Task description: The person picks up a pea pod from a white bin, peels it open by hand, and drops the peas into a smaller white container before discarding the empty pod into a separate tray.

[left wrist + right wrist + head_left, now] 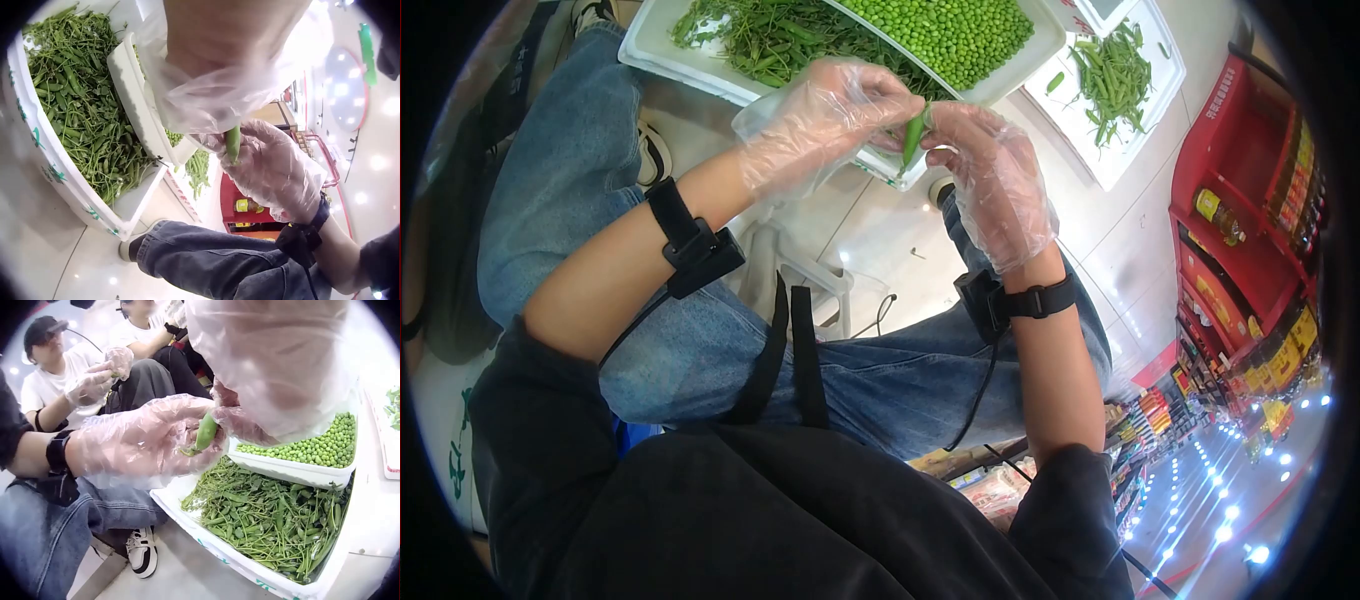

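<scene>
- Thin clear plastic gloves (pixel 1010 220) cover both hands. Between them is a single green pea pod (pixel 912 138), held in the air just off the near corner of the tray of shelled peas (pixel 1010 75).
- The left hand (pixel 825 120) has its grip closed on the pod, thumb and fingertips pinching it. The right hand (pixel 995 185) pinches it from the opposite side with curled fingers, so both hands have hold of it at once.
- The pod looks light and small. I'd guess it is crisp enough to snap, yet easy to crush if squeezed across the middle where the peas sit.
- The glove film is probably slippery on the smooth skin. The surest hold looks to be fingertips at the two ends, with the thumbs along the seam.
- The tray rests on the rim of a white foam box (pixel 219 550) heaped with pods and stalks (pixel 269 519).
- A second white tray (pixel 1120 170) with a few pods lies well apart, towards a red shelf (pixel 1230 200) of bottles.
- Other people in gloves sit nearby.
</scene>
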